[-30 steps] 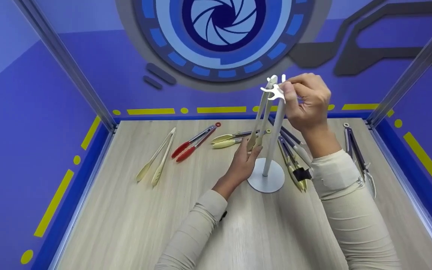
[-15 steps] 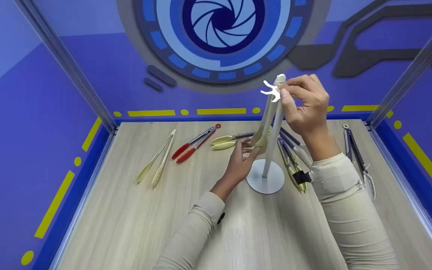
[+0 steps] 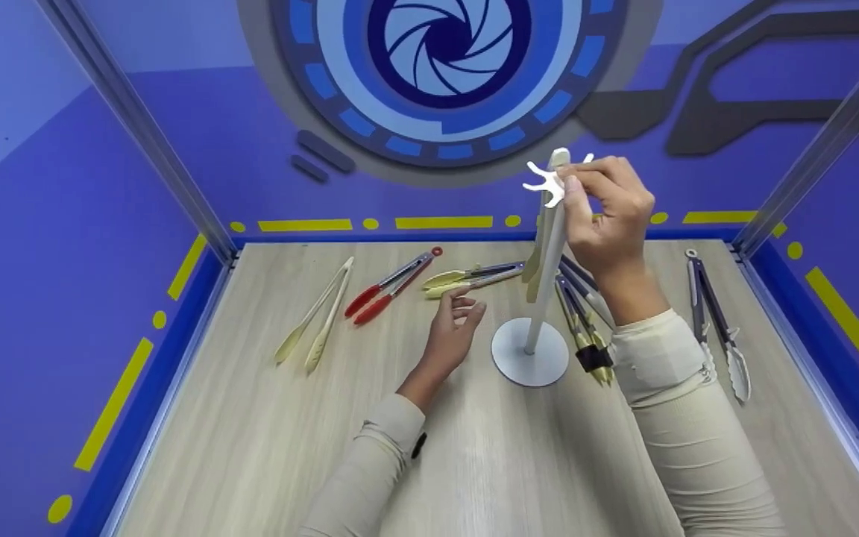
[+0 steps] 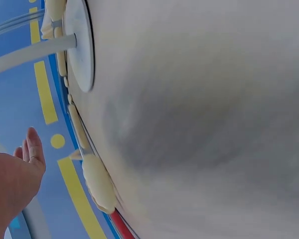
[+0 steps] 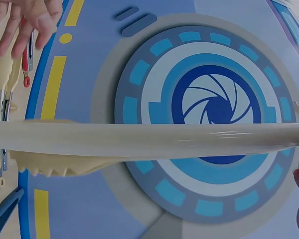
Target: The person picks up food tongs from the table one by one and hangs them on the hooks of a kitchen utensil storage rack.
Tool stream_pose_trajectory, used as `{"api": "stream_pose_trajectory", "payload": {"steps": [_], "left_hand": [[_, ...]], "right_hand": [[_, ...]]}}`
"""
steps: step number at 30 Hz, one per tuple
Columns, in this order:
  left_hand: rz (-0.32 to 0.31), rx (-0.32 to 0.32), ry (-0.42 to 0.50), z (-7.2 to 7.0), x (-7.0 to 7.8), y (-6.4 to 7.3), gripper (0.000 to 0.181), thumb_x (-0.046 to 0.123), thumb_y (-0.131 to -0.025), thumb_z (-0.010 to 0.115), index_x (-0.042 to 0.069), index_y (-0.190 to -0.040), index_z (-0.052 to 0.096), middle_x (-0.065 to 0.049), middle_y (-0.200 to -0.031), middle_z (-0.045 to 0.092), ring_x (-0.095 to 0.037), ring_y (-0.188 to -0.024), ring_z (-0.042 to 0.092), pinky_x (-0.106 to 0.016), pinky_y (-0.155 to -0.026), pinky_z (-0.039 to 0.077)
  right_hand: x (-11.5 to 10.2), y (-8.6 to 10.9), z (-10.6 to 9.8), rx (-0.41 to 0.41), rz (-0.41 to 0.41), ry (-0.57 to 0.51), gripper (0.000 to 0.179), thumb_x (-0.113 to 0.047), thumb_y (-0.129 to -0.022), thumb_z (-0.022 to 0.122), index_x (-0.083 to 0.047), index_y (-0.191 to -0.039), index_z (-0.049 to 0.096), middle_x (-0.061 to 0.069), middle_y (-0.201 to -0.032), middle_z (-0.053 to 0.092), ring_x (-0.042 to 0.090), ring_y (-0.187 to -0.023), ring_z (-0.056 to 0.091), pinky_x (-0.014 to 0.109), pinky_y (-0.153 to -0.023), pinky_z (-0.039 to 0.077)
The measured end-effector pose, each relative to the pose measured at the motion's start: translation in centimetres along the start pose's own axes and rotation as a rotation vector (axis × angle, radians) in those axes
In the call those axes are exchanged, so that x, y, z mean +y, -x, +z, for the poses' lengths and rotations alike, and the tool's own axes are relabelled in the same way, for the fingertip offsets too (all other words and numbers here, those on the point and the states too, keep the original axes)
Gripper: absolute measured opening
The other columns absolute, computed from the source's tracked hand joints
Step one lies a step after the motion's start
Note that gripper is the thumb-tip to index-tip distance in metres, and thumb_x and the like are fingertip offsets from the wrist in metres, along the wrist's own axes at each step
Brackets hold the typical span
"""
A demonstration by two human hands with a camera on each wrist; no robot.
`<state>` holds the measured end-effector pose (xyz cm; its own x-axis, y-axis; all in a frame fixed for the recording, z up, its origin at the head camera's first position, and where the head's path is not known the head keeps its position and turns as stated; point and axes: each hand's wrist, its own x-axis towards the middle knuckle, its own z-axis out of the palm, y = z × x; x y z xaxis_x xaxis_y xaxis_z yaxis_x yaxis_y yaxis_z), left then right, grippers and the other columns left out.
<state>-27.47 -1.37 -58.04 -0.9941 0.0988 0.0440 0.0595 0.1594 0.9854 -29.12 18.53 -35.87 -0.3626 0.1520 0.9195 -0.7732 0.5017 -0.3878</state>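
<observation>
A white utensil stand [image 3: 550, 257] with a round base and a prong-hooked top stands on the table. At the top, my right hand [image 3: 612, 216] pinches the hook piece [image 3: 546, 184] between thumb and fingers. Cream tongs [image 3: 531, 277] hang from the stand, mostly behind the pole; their scalloped head [image 5: 65, 164] shows past it in the right wrist view. My left hand [image 3: 450, 335] is left of the pole, fingers loosely bent, holding nothing. It also appears in the left wrist view as a raised palm [image 4: 15, 184].
Cream tongs [image 3: 316, 349] and red-tipped tongs [image 3: 371, 306] lie at the left. Yellow-tipped tongs [image 3: 444, 281] lie behind the left hand. More tongs [image 3: 584, 328] lie right of the base, partly under the right forearm, and dark-handled tongs [image 3: 735, 369] at far right. Printed panels enclose the table.
My left hand has let go of the cream tongs and drawn back left and down. The tongs have swung right, behind the pole. The right hand keeps its pinch on the hook piece.
</observation>
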Motion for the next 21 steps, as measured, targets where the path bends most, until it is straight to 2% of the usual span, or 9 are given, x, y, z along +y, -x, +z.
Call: {"api": "stream_pose_trajectory", "payload": {"steps": [5,11,16,21], "left_hand": [[-0.03,0.035,-0.019,-1.5,-0.8,0.7,0.046,0.037,-0.11,0.057,0.012,-0.148,0.048,-0.012,-0.139,0.064,-0.025,-0.128,0.064,-0.047,-0.109,0.053],[-0.056,0.071,-0.035,-3.4,-2.3,2.0,0.043,0.037,-0.111,0.056,0.011,-0.146,0.051,-0.011,-0.14,0.064,-0.026,-0.129,0.063,-0.048,-0.112,0.053],[-0.022,0.14,-0.037,-5.3,-3.5,3.0,0.041,0.033,-0.111,0.057,0.004,-0.14,0.057,-0.015,-0.136,0.066,-0.029,-0.126,0.064,-0.05,-0.112,0.052],[0.0,0.224,-0.055,-7.6,-4.3,3.8,0.035,0.027,-0.11,0.06,0.002,-0.135,0.062,-0.017,-0.129,0.069,-0.03,-0.121,0.066,-0.05,-0.107,0.054]], "right_hand": [[-0.1,0.0,0.2,0.027,0.006,0.007,0.022,-0.006,-0.092,0.064,0.005,-0.085,0.081,0.023,-0.083,0.074,0.035,-0.08,0.064,0.015,-0.084,0.047],[0.0,0.0,0.5,0.061,0.014,0.018,0.018,-0.005,-0.092,0.07,0.005,-0.082,0.082,0.022,-0.079,0.073,0.026,-0.077,0.062,0.013,-0.08,0.046],[0.3,0.2,0.6,0.098,0.024,0.025,0.016,-0.003,-0.091,0.075,0.005,-0.079,0.081,0.022,-0.077,0.073,0.022,-0.076,0.061,0.013,-0.079,0.045],[0.5,0.4,1.0,0.14,0.017,0.01,0.015,-0.004,-0.089,0.076,0.005,-0.078,0.081,0.022,-0.076,0.072,0.007,-0.078,0.059,0.011,-0.076,0.047]]}}
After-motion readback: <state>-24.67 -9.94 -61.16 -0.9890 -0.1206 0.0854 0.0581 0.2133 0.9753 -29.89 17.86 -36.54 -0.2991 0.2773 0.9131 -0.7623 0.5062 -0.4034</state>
